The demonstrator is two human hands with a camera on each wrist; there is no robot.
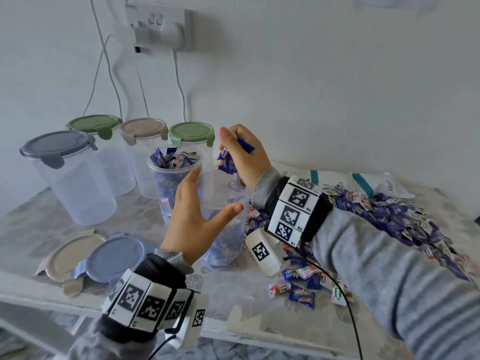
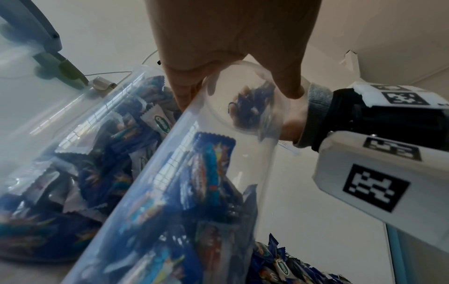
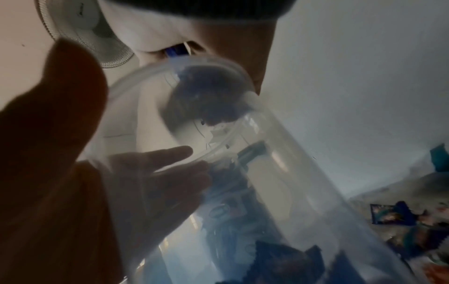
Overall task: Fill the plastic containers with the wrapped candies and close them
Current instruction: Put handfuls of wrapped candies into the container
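Behind the container (image 3: 267,173), only right wrist shows a fan (image 3: 80,28).

A pale, plain wall (image 1: 324,81) fills the upper half of the head view, lit by soft, even light. At the upper left of that frame a white socket plate (image 1: 158,24) holds a plugged-in adapter, and thin white cables (image 1: 114,81) hang from it down behind the table. The table (image 1: 233,294) spans the lower half under a clear sheet over a grey patterned surface, and in the upper left of the right wrist view a white fan (image 3: 80,32) with a wire guard shows against the wall.
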